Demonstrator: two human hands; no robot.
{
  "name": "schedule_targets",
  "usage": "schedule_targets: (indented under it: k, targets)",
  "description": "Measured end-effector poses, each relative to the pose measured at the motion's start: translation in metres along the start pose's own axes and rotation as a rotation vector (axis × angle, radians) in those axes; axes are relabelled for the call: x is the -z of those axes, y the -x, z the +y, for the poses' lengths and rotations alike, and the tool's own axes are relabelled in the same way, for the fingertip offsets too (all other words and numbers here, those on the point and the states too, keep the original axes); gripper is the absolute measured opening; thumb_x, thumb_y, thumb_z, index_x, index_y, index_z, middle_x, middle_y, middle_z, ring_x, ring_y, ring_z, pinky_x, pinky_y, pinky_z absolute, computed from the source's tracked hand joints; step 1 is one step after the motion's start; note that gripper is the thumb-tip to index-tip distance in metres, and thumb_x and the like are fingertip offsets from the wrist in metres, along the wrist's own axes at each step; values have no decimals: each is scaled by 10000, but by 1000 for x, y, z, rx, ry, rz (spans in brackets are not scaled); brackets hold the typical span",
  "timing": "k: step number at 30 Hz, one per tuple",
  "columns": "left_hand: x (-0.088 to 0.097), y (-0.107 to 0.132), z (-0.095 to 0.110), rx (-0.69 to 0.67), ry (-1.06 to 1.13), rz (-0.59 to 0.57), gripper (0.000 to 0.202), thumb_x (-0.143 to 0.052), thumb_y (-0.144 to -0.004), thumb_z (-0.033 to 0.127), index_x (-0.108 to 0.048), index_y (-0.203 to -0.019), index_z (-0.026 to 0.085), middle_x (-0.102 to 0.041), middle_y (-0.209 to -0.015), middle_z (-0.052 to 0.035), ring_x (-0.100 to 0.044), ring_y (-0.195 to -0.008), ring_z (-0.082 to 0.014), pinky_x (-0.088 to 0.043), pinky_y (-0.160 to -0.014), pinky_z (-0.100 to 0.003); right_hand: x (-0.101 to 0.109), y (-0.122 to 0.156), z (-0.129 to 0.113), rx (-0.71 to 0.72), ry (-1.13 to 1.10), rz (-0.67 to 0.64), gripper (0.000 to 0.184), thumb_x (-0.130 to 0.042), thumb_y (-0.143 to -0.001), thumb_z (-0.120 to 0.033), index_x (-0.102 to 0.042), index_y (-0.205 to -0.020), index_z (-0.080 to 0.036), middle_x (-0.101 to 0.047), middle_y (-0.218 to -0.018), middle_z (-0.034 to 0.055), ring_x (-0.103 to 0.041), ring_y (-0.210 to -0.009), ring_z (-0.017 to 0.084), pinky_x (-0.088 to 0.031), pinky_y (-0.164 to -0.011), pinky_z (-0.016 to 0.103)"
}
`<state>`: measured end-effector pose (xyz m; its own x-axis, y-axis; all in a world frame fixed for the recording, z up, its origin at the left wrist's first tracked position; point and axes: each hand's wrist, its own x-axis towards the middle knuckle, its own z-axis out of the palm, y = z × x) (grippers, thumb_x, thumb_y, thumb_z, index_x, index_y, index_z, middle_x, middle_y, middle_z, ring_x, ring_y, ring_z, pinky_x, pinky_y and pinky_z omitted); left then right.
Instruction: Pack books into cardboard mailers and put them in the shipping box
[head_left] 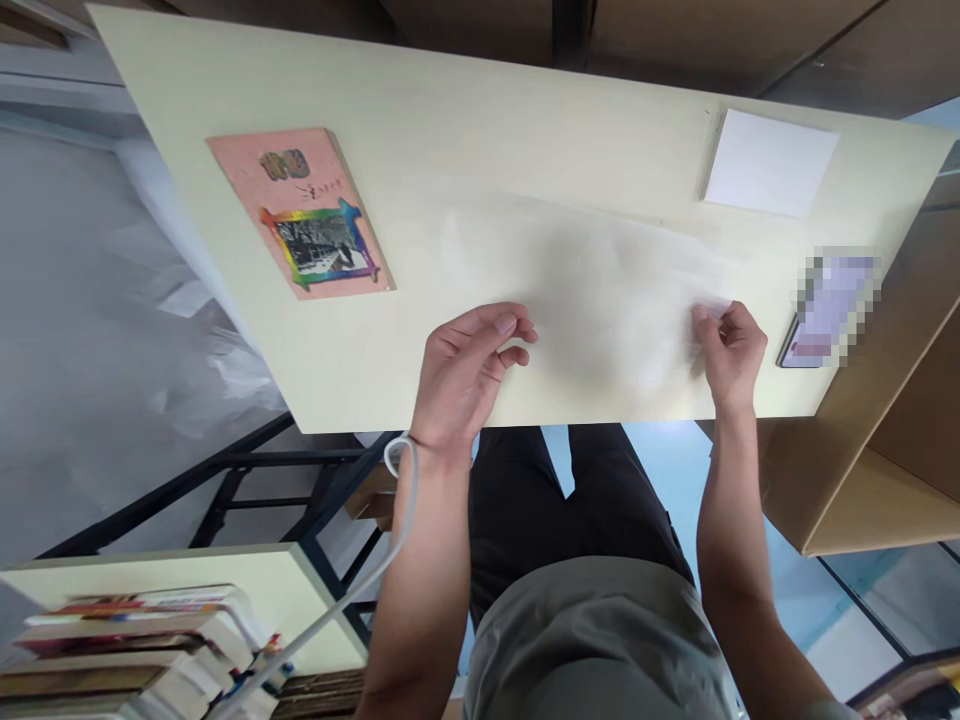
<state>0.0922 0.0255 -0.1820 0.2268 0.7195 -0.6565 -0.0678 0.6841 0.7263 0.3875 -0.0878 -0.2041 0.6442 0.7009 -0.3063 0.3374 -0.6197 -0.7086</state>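
Both my hands hold a thin, see-through sheet (600, 290), blurred by motion, spread over the pale wooden table (465, 130). My left hand (469, 370) pinches the sheet's near left edge with curled fingers. My right hand (727, 350) pinches its near right corner. A pink book (300, 210) with a rainbow-framed picture on its cover lies flat at the table's far left, apart from both hands.
A white stack of paper (770, 160) sits at the far right of the table. A phone (825, 310) lies near the right edge. A cardboard box (870, 470) stands to the right. Stacked books (135, 640) rest on a lower table at bottom left.
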Motion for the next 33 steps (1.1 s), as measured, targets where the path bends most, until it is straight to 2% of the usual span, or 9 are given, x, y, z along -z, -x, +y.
schedule_targets:
  k: [11, 14, 20, 27, 30, 33]
  targets:
    - [0, 2, -3, 14, -31, 27, 307, -962, -819, 422, -880, -1049, 234, -814, -1013, -89, -745, -911, -212, -588, -698, -316, -1, 0, 4, 25, -18, 7, 457, -765, -988, -624, -579, -793, -254, -399, -697, -59, -364, -635, 128, -303, -578, 303]
    - [-2, 2, -3, 0, -13, 30, 305, -965, -821, 476, -879, -979, 229, -818, -983, -85, -740, -882, -195, -569, -658, -283, -1, 0, 5, 42, -27, 7, 451, -757, -1007, -611, -578, -800, -253, -401, -702, -60, -367, -637, 126, -305, -578, 297]
    - [-6, -1, -6, -50, -62, 115, 380, -982, -797, 547, -816, -814, 205, -801, -878, -64, -699, -742, -153, -558, -606, -266, 0, -1, 6, 63, -8, 6, 456, -745, -1019, -580, -542, -776, -252, -392, -697, -68, -365, -627, 117, -304, -575, 286]
    - [1, -7, -14, -136, -127, 210, 529, -939, -835, 638, -668, -677, 212, -689, -685, -13, -646, -654, -130, -535, -569, -243, -2, -1, 6, 38, -16, 12, 403, -736, -1006, -548, -578, -792, -246, -405, -702, -66, -377, -635, 118, -308, -583, 280]
    - [6, -12, -17, -178, -153, 238, 461, -908, -873, 648, -743, -803, 223, -768, -824, -39, -685, -703, -138, -544, -577, -246, -1, 0, 6, 22, -19, 4, 398, -730, -1004, -541, -570, -790, -245, -408, -705, -68, -376, -638, 116, -314, -590, 279]
    - [9, -17, -18, -276, -220, 273, 418, -936, -870, 588, -819, -1118, 273, -833, -1097, -66, -769, -888, -176, -610, -682, -273, 0, 0, 5, 16, -14, 2, 412, -736, -996, -552, -559, -785, -245, -409, -703, -71, -377, -638, 115, -315, -591, 277]
